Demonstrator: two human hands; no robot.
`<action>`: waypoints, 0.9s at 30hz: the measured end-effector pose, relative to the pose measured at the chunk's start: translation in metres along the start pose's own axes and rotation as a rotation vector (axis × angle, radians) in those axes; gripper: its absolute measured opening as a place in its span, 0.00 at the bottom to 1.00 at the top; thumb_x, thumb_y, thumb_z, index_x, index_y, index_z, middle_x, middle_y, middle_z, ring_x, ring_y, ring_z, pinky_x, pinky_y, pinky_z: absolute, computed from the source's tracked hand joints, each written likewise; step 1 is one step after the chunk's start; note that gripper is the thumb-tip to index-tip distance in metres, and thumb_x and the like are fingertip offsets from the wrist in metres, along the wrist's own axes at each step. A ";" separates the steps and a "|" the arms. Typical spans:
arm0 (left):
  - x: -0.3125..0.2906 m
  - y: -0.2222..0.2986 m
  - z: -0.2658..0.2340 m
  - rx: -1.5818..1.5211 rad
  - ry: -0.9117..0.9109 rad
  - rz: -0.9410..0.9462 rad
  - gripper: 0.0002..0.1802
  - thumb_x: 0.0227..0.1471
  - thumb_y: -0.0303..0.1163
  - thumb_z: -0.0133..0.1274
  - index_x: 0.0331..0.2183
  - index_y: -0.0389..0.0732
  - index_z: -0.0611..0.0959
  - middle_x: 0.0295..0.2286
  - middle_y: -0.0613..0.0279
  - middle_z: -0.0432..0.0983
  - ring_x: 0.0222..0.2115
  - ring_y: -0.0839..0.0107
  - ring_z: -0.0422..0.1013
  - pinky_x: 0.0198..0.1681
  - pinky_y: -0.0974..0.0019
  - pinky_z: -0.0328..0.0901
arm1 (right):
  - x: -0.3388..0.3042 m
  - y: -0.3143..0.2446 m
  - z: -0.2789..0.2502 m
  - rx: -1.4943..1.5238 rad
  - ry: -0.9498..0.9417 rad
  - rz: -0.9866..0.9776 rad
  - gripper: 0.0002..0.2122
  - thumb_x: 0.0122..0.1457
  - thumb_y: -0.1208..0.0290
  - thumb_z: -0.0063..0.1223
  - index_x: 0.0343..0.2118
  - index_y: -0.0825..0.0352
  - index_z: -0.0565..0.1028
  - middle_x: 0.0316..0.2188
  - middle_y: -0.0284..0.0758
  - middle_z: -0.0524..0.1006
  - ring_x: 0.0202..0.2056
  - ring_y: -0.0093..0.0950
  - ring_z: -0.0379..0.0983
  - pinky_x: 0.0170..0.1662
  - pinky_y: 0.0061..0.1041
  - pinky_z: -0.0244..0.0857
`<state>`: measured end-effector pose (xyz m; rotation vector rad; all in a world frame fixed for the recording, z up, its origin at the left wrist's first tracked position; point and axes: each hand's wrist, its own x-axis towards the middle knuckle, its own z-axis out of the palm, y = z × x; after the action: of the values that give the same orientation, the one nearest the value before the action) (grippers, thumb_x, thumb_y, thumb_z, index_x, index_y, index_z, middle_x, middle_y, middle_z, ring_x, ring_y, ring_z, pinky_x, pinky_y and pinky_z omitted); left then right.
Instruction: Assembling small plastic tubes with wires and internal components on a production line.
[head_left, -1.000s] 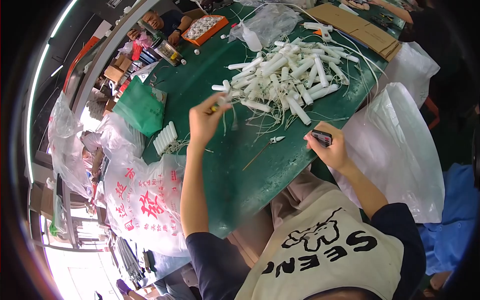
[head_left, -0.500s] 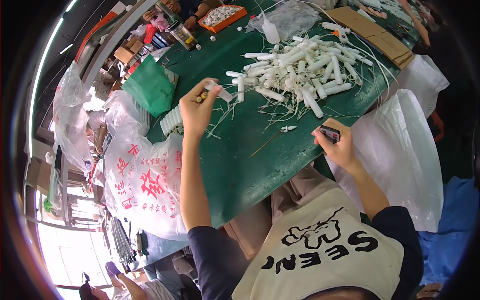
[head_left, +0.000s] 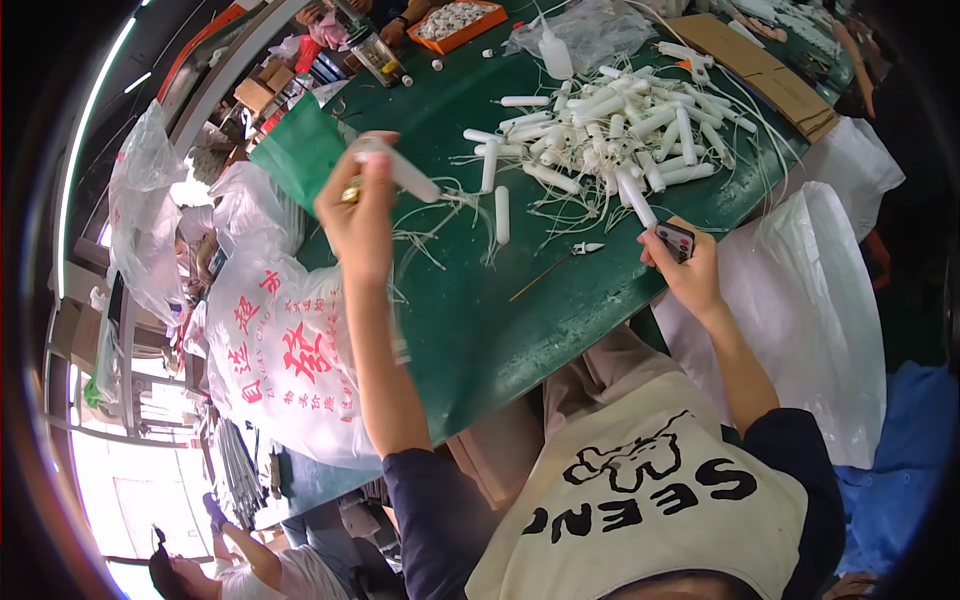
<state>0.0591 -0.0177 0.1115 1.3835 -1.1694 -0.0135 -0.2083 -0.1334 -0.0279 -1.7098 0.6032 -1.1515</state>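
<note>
Presently, the left hand point(head_left: 352, 215) pinches a white tube point(head_left: 412, 181), the right hand point(head_left: 693, 280) curls closed round a small remote point(head_left: 676, 241) — and another tube point(head_left: 502, 215) newly lies near the pile point(head_left: 610, 118).

Left head-worn fisheye; looks down, near above green table point(head_left: 470, 370).

Workshop room with a green table point(head_left: 460, 385), scuffed along its near edge. Beyond its left edge are cluttered shelving point(head_left: 155, 378) and a glaring white opening point(head_left: 140, 490), perhaps a window. A long strip light point(head_left: 68, 195) glows against darkness.
</note>
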 end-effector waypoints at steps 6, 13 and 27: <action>-0.025 -0.038 0.012 -0.114 -0.176 -0.271 0.18 0.54 0.43 0.47 0.34 0.36 0.79 0.14 0.76 0.58 0.15 0.87 0.51 0.17 0.79 0.44 | 0.009 -0.001 0.014 0.051 -0.152 0.028 0.06 0.53 0.72 0.53 0.27 0.72 0.75 0.16 0.29 0.72 0.18 0.15 0.67 0.22 0.15 0.60; -0.034 -0.020 0.003 -0.299 -0.301 -0.218 0.19 0.54 0.44 0.46 0.35 0.36 0.77 0.14 0.75 0.58 0.15 0.86 0.52 0.18 0.79 0.45 | 0.037 -0.008 0.055 0.224 -0.411 0.148 0.09 0.51 0.72 0.56 0.35 0.68 0.75 0.19 0.28 0.73 0.16 0.14 0.65 0.19 0.14 0.59; -0.042 -0.024 0.004 -0.432 -0.262 -0.067 0.20 0.54 0.46 0.45 0.37 0.37 0.73 0.16 0.73 0.59 0.15 0.85 0.54 0.17 0.79 0.46 | 0.031 -0.032 0.097 0.533 -0.621 0.301 0.15 0.47 0.74 0.59 0.40 0.69 0.73 0.28 0.32 0.75 0.19 0.15 0.66 0.21 0.15 0.61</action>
<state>0.0505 -0.0008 0.0667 1.0537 -1.2457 -0.4814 -0.1118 -0.1020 0.0046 -1.3458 0.1321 -0.4599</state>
